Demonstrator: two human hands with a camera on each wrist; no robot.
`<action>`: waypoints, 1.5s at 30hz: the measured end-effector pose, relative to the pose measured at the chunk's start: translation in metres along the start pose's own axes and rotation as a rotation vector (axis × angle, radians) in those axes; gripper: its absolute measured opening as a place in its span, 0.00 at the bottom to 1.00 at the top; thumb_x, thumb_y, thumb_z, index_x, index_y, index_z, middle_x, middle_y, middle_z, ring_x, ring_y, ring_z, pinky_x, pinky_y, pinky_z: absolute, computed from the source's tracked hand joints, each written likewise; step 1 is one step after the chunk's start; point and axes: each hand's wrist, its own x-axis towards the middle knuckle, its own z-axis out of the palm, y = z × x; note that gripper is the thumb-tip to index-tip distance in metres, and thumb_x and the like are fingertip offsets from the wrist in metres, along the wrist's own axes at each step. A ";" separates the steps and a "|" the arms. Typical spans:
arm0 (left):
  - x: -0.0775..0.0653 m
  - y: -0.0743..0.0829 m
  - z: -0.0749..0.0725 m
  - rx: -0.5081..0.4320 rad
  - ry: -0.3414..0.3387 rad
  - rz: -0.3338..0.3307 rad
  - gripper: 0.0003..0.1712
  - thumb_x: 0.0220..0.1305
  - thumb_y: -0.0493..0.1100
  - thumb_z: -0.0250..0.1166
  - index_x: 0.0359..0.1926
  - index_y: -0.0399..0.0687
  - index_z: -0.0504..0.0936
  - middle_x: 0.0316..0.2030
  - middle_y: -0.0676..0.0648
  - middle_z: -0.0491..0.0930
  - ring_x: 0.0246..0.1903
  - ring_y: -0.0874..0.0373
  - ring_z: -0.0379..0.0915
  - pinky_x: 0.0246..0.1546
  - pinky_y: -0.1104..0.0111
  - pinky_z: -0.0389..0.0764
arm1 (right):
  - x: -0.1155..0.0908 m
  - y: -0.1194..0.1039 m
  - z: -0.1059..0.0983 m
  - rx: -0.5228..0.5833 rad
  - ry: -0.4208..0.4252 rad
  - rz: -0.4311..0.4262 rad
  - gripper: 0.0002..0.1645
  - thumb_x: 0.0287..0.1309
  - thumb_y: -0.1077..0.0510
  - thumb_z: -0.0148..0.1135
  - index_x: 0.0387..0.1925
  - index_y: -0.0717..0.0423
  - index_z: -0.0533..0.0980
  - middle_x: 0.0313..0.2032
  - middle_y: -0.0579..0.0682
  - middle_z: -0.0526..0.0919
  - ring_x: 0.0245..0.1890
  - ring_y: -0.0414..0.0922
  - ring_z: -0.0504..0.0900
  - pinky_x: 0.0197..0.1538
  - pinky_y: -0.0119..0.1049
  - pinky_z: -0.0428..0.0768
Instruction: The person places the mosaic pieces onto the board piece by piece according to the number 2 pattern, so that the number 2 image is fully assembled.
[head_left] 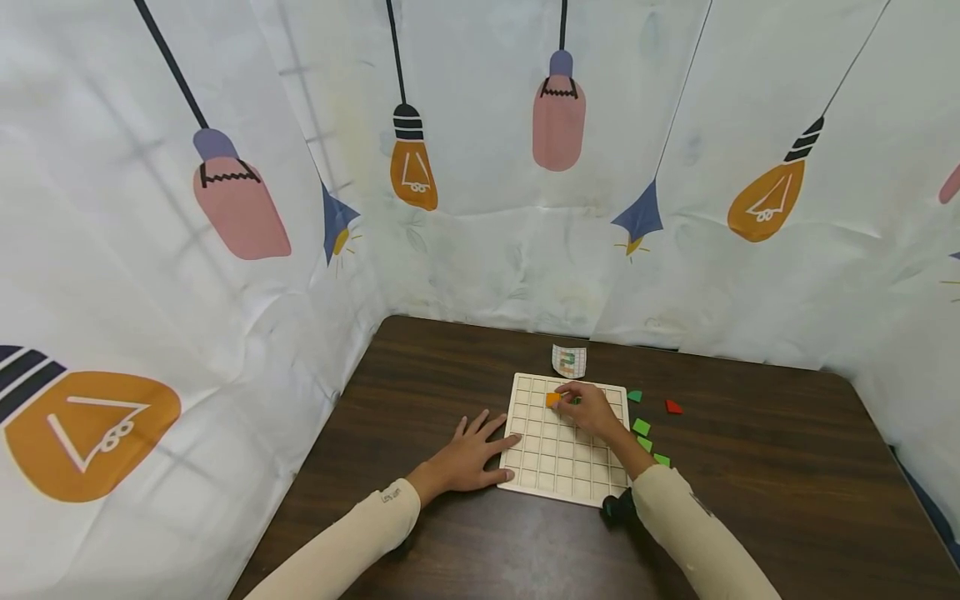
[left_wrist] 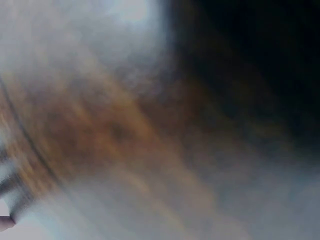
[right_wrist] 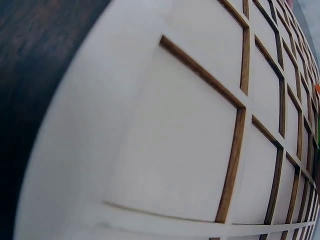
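A pale wooden grid board (head_left: pixel 555 467) lies on the dark table. My right hand (head_left: pixel 592 410) reaches over its upper part, with thumb and fingertips pinching an orange tile (head_left: pixel 552 400). Beneath that hand a bit of a green piece (head_left: pixel 577 401) shows; the rest is hidden. My left hand (head_left: pixel 470 458) lies with its fingers spread at the board's left edge, fingertip and thumb on the border. In the right wrist view, the board's grid (right_wrist: pixel 175 135) fills most of the picture, with a sliver of orange at the far right. The left wrist view is mostly blurred.
Several light green tiles (head_left: pixel 641 427) lie along the board's right side. A darker green piece (head_left: pixel 634 396) sits at its upper right, and a red piece (head_left: pixel 673 407) farther right. Behind the board stands a small printed card (head_left: pixel 569 362). Printed cloth (head_left: pixel 480 267) hangs around the table.
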 end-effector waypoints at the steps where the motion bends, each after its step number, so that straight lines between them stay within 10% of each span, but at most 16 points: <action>1: 0.000 0.000 0.000 0.002 0.001 0.002 0.38 0.70 0.71 0.51 0.77 0.69 0.60 0.79 0.45 0.52 0.77 0.36 0.43 0.67 0.31 0.52 | 0.000 0.000 0.000 -0.007 0.002 0.003 0.15 0.63 0.60 0.68 0.50 0.60 0.82 0.36 0.51 0.85 0.27 0.41 0.74 0.30 0.33 0.71; 45: 0.000 -0.002 0.001 0.005 0.005 0.016 0.39 0.70 0.72 0.51 0.77 0.69 0.60 0.79 0.44 0.52 0.77 0.35 0.43 0.66 0.31 0.53 | -0.022 0.007 -0.025 0.008 0.007 -0.016 0.18 0.60 0.54 0.71 0.49 0.59 0.82 0.33 0.49 0.85 0.32 0.41 0.80 0.34 0.37 0.75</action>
